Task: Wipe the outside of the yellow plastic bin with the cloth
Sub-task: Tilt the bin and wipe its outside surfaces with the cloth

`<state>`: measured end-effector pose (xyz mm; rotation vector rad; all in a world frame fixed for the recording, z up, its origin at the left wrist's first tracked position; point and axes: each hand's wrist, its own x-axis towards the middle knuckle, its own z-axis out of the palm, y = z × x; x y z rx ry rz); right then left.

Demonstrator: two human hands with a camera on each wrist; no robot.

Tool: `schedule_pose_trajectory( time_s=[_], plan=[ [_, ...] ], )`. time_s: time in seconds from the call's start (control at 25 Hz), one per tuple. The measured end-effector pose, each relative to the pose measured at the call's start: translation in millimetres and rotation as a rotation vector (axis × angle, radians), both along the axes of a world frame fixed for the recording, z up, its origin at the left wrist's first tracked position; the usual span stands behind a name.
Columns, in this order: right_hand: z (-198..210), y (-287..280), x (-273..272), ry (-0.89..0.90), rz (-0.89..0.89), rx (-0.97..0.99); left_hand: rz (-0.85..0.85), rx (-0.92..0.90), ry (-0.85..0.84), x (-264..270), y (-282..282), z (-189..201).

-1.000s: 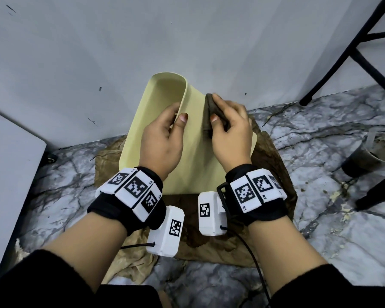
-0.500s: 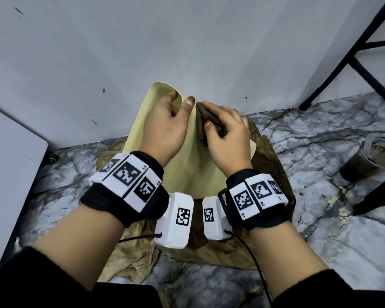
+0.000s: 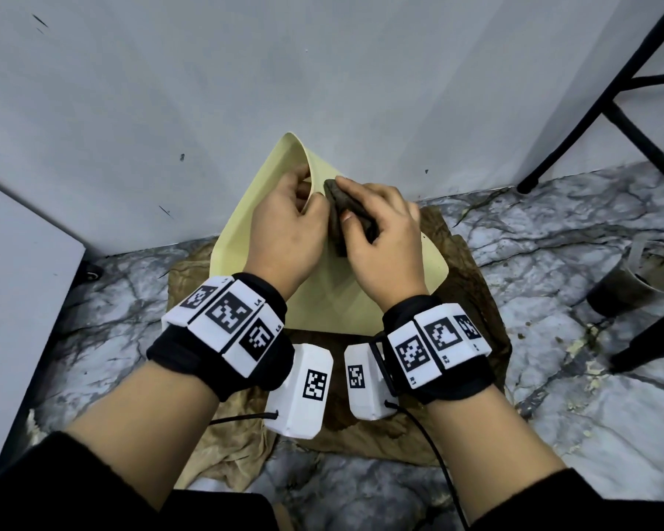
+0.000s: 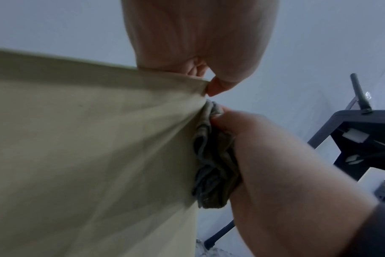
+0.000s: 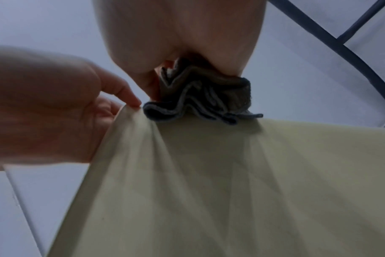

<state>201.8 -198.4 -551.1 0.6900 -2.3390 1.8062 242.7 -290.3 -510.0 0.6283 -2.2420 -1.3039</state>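
Two hands on tilted pale-yellow plastic bin (image 3: pixel 334 297): left hand (image 3: pixel 284 231) pinching rim, right hand (image 3: pixel 384 239) fingers curled round crumpled dark grey cloth (image 3: pixel 338 220), pressed against outer wall.

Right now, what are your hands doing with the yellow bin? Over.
Left hand grips yellow bin at its rim. Right hand presses bunched cloth on the bin's outer wall, near the top. Nothing blocking.
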Motion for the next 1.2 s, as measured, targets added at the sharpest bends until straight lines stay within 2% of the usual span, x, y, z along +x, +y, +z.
schedule_pose_trajectory(
  time_s=[0.24, 0.36, 0.52, 0.64, 0.8, 1.04, 1.2],
  plan=[
    [-13.0, 9.0, -4.1, -0.149, -0.056, -0.034, 0.024, 0.007, 0.009, 1.2, -4.7, -1.7],
    [-50.3, 31.4, -20.8, -0.260, -0.124, 0.039, 0.045, -0.005, 0.014, 6.7, -10.8, -6.2],
    [-101.2, 68.6, -41.9, -0.470, -0.232, 0.103, -0.025, -0.012, 0.016, 9.8, -5.2, -7.3],
    [-118.1, 80.9, -42.7, -0.565, -0.280, 0.108, -0.064, -0.021, 0.020, 6.8, -2.6, -6.9],
    [-84.8, 61.3, -34.6, -0.518, -0.274, 0.071, -0.026, -0.007, 0.043, 7.1, -8.0, -7.9],
    [-2.5, 7.2, -7.2, -0.208, -0.062, -0.028, -0.011, 0.006, 0.043, 5.4, -0.7, -5.6],
    [2.7, 1.6, -3.7, -0.190, -0.029, -0.070, -0.016, 0.003, 0.044, 7.2, 0.2, -6.9]
  ],
)
